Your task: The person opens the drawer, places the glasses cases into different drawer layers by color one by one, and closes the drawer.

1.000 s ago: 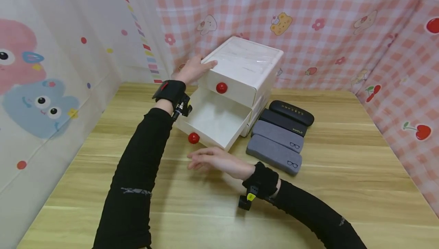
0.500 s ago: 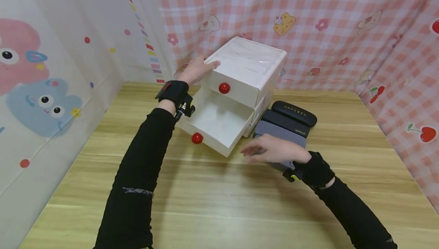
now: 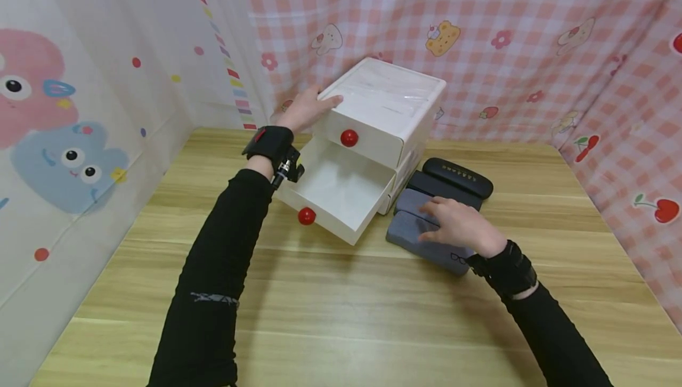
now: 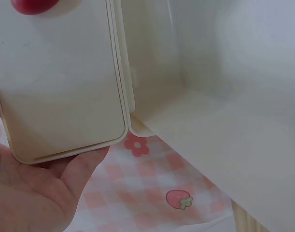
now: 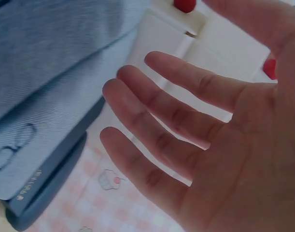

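My left hand (image 3: 303, 110) holds the upper left edge of a white drawer cabinet (image 3: 380, 94), thumb over the top and fingers along the side. Below its shut top drawer, a lower drawer (image 3: 341, 183) with a red knob (image 3: 306, 216) is pulled out, its visible floor bare. My right hand (image 3: 462, 226) hovers with parted fingers over two grey glasses cases, the front one (image 3: 421, 244) and the one behind it (image 3: 412, 202). In the right wrist view the palm (image 5: 244, 159) holds nothing, and a grey case (image 5: 50, 106) lies beside the fingertips.
Behind the grey cases lie a flat black case (image 3: 439, 187) and a rounded black glasses case (image 3: 459, 176), side by side right of the cabinet. A pink checked cloth (image 3: 490, 79) hangs behind the wooden table (image 3: 330, 322).
My right hand has moved from in front of the open drawer rightward to above the grey glasses cases. The left hand keeps its place on the cabinet. The view has shifted slightly.
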`<action>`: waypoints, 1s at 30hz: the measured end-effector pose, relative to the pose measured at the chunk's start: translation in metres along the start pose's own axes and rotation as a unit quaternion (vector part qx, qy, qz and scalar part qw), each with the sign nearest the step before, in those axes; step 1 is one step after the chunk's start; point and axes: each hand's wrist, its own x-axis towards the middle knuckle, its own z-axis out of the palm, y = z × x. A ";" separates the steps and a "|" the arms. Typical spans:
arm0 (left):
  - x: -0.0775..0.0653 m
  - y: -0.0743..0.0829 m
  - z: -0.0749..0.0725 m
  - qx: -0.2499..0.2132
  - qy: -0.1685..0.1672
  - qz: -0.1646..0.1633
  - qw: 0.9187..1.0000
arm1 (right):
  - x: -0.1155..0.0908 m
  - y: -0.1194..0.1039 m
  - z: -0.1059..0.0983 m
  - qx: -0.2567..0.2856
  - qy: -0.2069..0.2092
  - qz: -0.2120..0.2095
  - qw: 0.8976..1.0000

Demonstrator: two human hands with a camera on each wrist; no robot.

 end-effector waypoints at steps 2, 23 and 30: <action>0.000 0.000 0.000 -0.003 -0.003 -0.002 1.000 | 0.001 0.004 0.004 -0.005 -0.004 0.002 1.000; 0.000 -0.001 0.000 -0.010 -0.005 -0.003 1.000 | 0.005 -0.007 0.034 -0.133 0.046 0.023 0.990; 0.001 -0.002 0.001 -0.012 -0.002 -0.002 1.000 | 0.008 -0.009 0.037 -0.127 0.050 0.053 0.989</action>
